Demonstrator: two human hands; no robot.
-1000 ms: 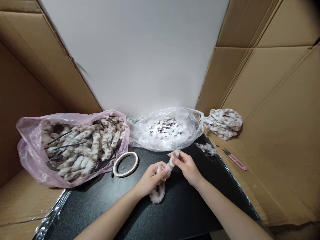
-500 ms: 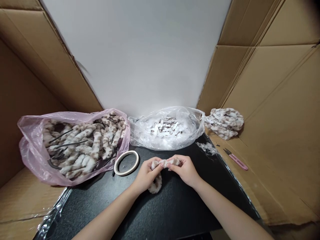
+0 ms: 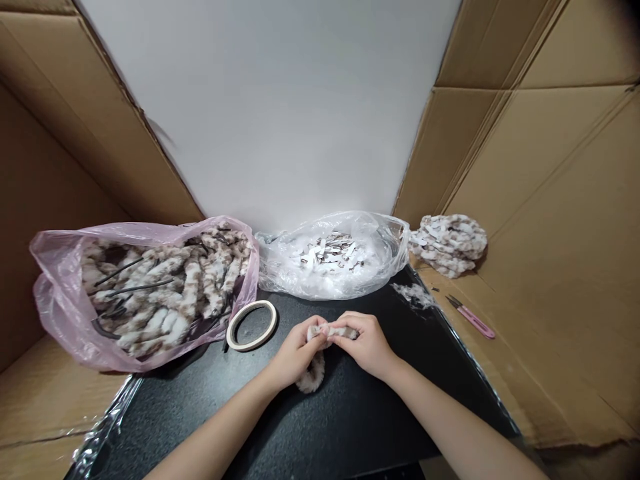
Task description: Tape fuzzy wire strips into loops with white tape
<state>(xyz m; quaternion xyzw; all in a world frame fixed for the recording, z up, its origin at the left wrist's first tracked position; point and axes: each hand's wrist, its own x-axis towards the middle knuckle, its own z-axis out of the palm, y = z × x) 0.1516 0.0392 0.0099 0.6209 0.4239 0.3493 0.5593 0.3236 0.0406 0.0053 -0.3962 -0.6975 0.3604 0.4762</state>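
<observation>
Between my two hands is a fluffy fur strip (image 3: 312, 376), white with brown patches, over the middle of the black table. My left hand (image 3: 300, 348) is closed around one part of it, and a curled end hangs below those fingers. My right hand (image 3: 364, 341) pinches the strip a little to the right, thumb and fingers pressed together. The fingertips of both hands nearly meet, hiding part of the strip. Just left of my left hand lies a roll of cream tape (image 3: 273, 324).
A pink plastic bag (image 3: 60, 293) full of similar fur strips with dark cords stands left. Behind my hands lies a clear bag (image 3: 280, 277) holding small white-and-metal pieces. To the right are a fur bundle (image 3: 453, 247), fluff (image 3: 416, 296) and pink thread snips (image 3: 475, 320). Cardboard walls flank the black table (image 3: 210, 407).
My fingertips have drawn closer together on the fur strip, and my right hand's grip has shifted slightly. The view has moved a little; the other things lie as before.
</observation>
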